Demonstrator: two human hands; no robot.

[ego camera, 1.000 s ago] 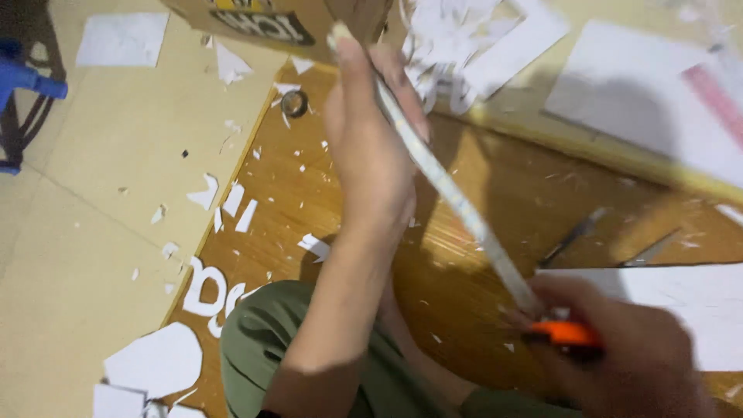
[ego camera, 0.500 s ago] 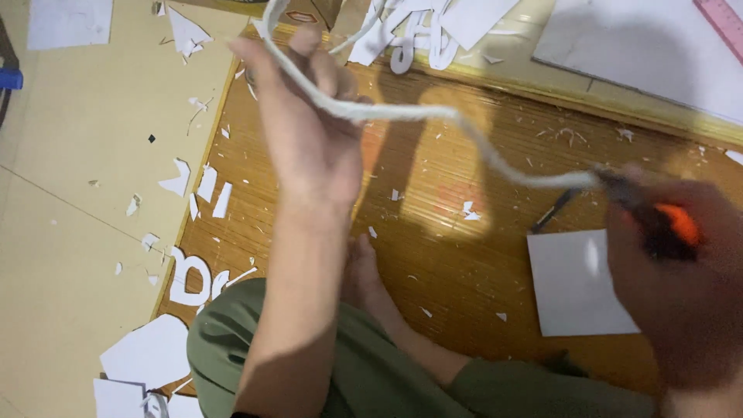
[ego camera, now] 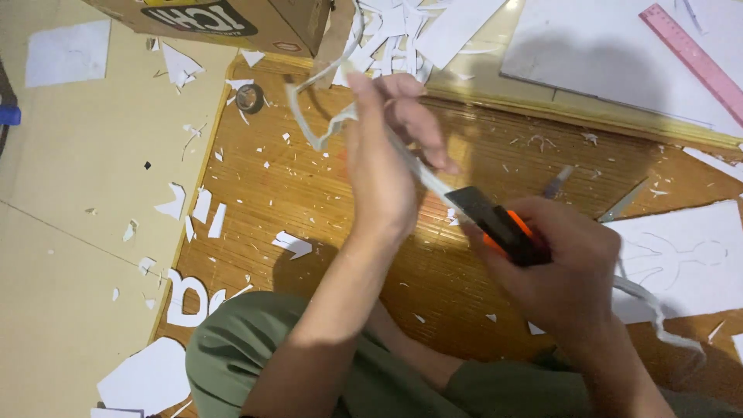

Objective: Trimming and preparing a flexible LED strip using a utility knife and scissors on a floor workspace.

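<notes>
Far left: pale floor (ego camera: 70, 255) with scattered white scraps (ego camera: 203, 206) and a cut-out letter (ego camera: 186, 298) beside my green-clad knee (ego camera: 232, 356). Upper left: a cardboard box (ego camera: 232, 19), with a small tape roll (ego camera: 249, 97) just below it on the wooden mat (ego camera: 325, 201). Centre: my left hand (ego camera: 383, 162), raised above the mat, fingers curled and pinching a white foam strip (ego camera: 313, 128); the strip loops up and left of my fingers, then runs down past my palm toward the knife. Right of centre: my right hand (ego camera: 569, 271), closed in a fist round an orange-and-black knife (ego camera: 499, 224), its tip touching the strip. Right: a white sheet (ego camera: 689, 263) with a drawn outline lies on the mat; the strip's loose end trails across it. Upper right: a white board (ego camera: 604, 54) carrying a pink ruler (ego camera: 693, 58).
</notes>
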